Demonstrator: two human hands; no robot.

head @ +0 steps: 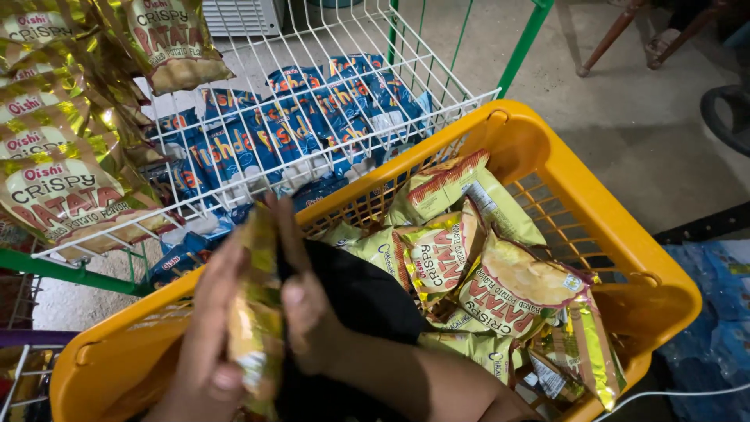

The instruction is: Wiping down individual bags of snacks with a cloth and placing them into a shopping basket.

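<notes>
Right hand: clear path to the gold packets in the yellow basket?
Probably yes, once freed. The right hand and left hand both clasp a gold packet above the basket. The loose packets lie uncovered just beside it; the basket top is open.

Inside the basket (547,168), to the right: a heap of snack packets (476,266). At its near-left corner, one packet (254,312) pressed between left hand (207,344) and right hand (308,305). Beyond the basket, a wire shelf (328,101) (more packs (297,125) on it); hanging bags (55,141) far left.
</notes>
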